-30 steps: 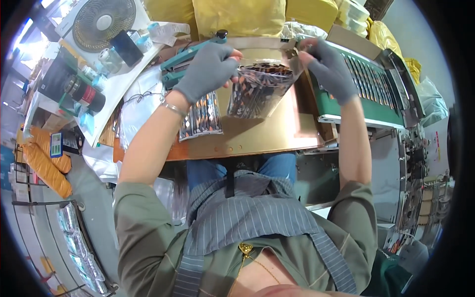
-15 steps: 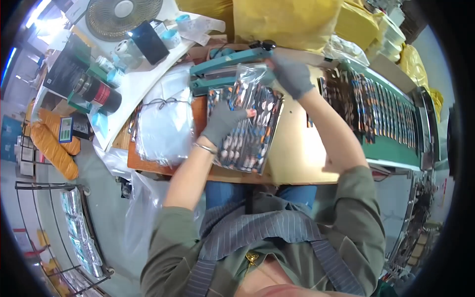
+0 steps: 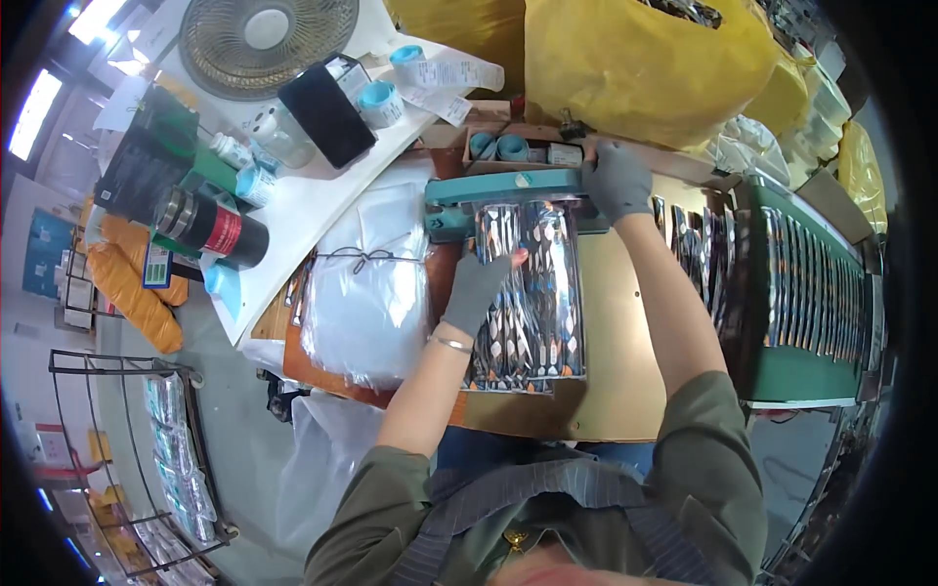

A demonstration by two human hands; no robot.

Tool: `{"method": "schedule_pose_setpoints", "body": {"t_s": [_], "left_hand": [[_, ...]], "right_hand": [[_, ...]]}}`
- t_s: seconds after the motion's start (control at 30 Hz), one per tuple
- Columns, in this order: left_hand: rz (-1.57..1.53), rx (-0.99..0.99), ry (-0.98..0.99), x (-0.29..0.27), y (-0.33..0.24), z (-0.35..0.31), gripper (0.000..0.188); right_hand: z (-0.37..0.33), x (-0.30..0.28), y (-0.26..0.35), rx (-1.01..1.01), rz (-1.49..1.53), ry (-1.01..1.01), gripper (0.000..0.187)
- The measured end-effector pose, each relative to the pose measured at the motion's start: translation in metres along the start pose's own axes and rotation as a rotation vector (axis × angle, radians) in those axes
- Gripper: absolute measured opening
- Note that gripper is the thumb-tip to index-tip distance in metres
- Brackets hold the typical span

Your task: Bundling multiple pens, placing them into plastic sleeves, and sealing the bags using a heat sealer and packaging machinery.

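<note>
Packets of dark patterned strips in clear plastic lie on the tan worktop, their far ends at the teal bar sealer. The left hand, in a grey fingerless glove, rests upon the packets with its thumb extended; I cannot tell whether its fingers are gripping. The right hand has bent fingers over the right end of the sealer's arm, but how firmly they close is hidden. To the left lies a stack of clear bags with black cord; to the right, a green tray carries more strips.
</note>
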State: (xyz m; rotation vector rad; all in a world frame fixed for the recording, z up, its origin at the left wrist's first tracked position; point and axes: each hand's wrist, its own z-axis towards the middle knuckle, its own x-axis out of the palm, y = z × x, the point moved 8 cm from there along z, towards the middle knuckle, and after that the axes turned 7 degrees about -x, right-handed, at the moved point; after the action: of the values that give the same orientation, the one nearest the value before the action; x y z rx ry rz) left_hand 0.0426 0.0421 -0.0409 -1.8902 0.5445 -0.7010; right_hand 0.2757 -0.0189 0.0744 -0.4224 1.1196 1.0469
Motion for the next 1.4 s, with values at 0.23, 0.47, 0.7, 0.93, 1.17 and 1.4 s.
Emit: {"method": "schedule_pose_setpoints", "body": {"t_s": [0.23,0.47,0.7,0.93,1.17,1.4], "left_hand": [[0.766,0.298,-0.534,-0.022,-0.026,-0.084,0.062],[0.476,0.092,-0.498,-0.059,0.005,-0.081,0.066],[0.388,-0.202,-0.23,-0.043,0.014,-0.107,0.089],[0.141,0.103,-0.16,-0.116,-0.067,-0.294,0.063],[1.383,-0.824,-0.978,-0.331,-0.034,-0.53,0.045],[1.184,0.109,-1.588,-0.374,0.098,-0.565,0.035]], "right_hand": [[-0.008,-0.005,-0.01,0.062,0.039,-0.097,0.021],[-0.023,0.0,-0.013,0.169,0.18,-0.089,0.033],[-0.231,0.046,0.072,0.53,1.452,0.447,0.062],[-0.307,-0.018,0.258,0.377,2.212,0.995,0.081],[-0.253,-0.076,0.492,-0.271,1.804,1.225,0.032],[-0.378,0.009,0.545,-1.637,0.934,0.896,0.067]]}}
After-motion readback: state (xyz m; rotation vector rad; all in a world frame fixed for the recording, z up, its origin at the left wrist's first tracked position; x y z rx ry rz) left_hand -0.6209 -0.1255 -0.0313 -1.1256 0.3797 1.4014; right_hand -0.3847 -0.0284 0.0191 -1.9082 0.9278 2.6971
